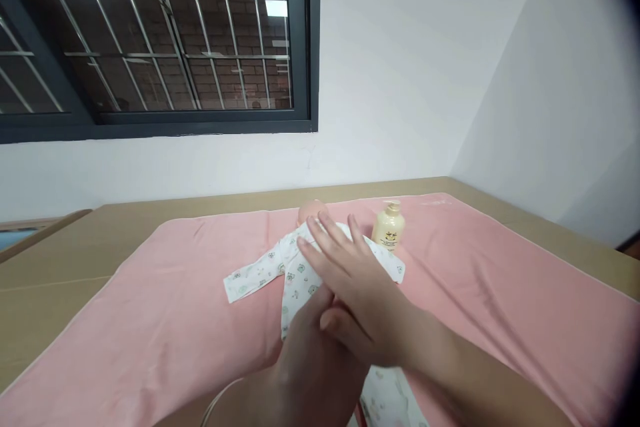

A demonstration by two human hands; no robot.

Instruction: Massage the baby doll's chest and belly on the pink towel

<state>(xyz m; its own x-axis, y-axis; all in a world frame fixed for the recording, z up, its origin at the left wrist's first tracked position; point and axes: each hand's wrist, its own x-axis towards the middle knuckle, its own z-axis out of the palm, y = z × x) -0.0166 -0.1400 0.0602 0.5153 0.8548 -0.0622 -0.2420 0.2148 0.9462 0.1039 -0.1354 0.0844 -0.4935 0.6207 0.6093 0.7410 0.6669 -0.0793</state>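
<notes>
Nearest the camera, the left hand (pixel 310 353) comes up from six o'clock, fingers loose and gripping nothing, its tips tucked under the right palm. The right hand (pixel 350 280) lies flat and released, fingers spread toward eleven o'clock, pressing on the doll (pixel 313 210) in its printed white romper (pixel 280 267), which lies mid-way along the pink towel (pixel 175 320) on the bench (pixel 50 267). To smooth the cloth well, I judge, keep the palm flat and the pressure light. At one o'clock from the doll, just beside it, stands a cream lotion bottle (pixel 388 227); mind the sleeve does not knock it over.
</notes>
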